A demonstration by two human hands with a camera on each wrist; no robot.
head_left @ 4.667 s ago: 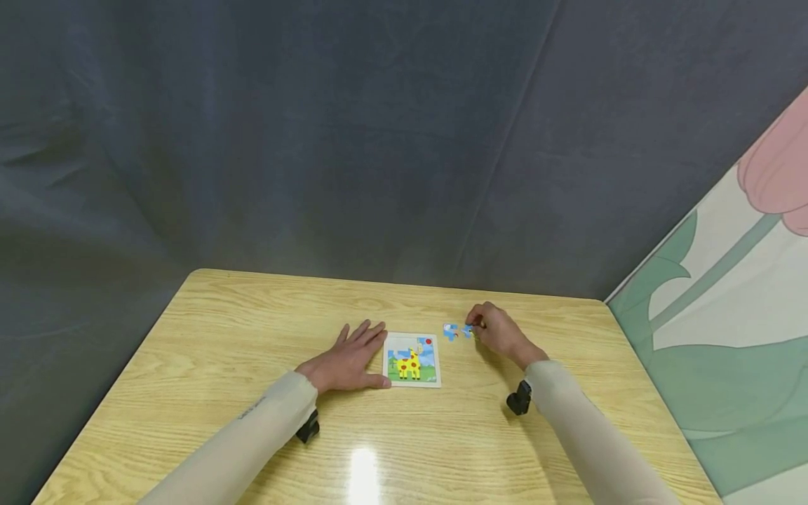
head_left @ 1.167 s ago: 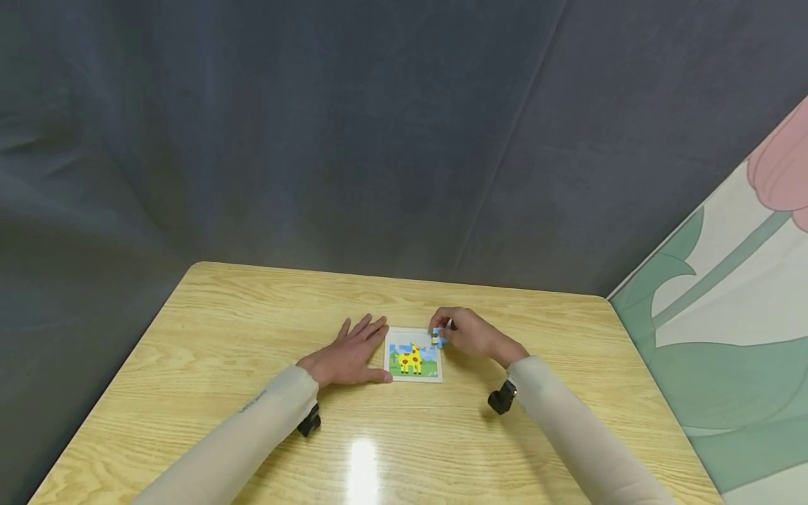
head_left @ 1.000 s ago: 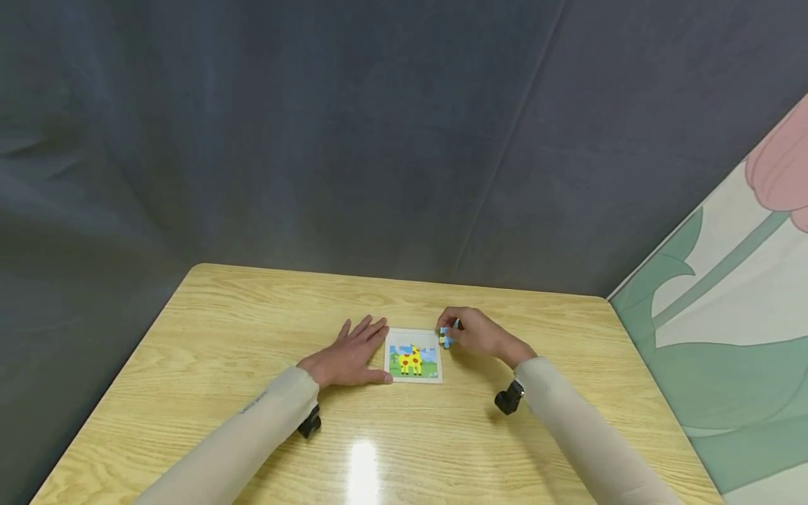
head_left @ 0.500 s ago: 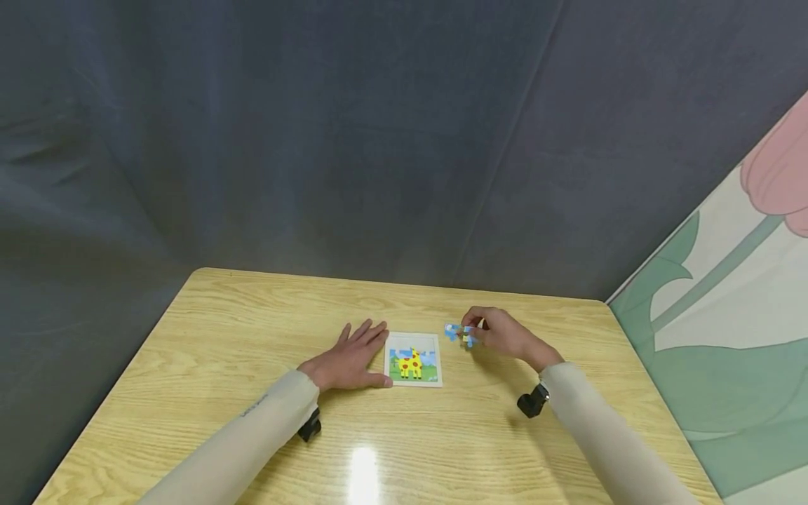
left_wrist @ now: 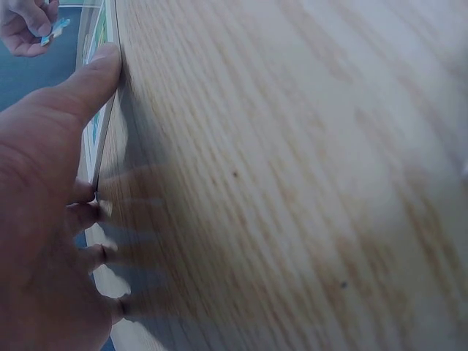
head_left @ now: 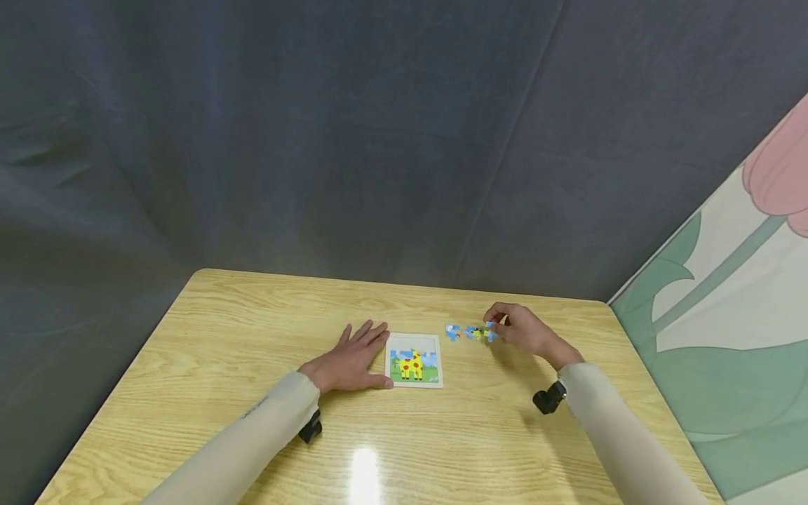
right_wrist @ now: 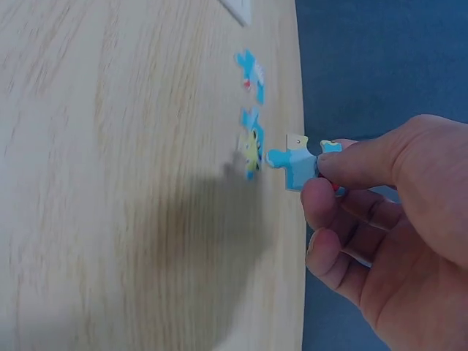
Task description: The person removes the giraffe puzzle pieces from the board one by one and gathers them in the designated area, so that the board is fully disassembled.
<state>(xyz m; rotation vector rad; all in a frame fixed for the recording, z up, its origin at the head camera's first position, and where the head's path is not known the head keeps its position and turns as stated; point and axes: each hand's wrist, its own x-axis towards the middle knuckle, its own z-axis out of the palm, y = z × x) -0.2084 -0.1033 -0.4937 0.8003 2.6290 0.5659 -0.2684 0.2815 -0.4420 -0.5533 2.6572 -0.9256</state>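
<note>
A small jigsaw puzzle tray (head_left: pixel 414 385) with a white border lies on the table. Its lower part shows a yellow giraffe with red spots; a pale strip of bare backing runs along the top. My left hand (head_left: pixel 349 362) lies spread on its left side, thumb and fingertips touching the border. Over to the right, my right hand (head_left: pixel 520 330) pinches a light blue puzzle piece (right_wrist: pixel 300 168) between thumb and finger, just above the table. Two loose puzzle pieces lie between that hand and the tray: a blue-and-white piece (head_left: pixel 452 332) and a blue-and-yellow piece (head_left: pixel 475 332).
The wooden table (head_left: pixel 240 330) ends at a dark curtain (head_left: pixel 353 154) behind. A cloth with a flower print (head_left: pixel 745 337) hangs along the right side. A bright reflection shows on the near tabletop.
My right hand has carried the puzzle piece from the tray's upper right corner to the right, past the loose pieces. The red-dotted patch in that corner is gone. My left hand stays put.
</note>
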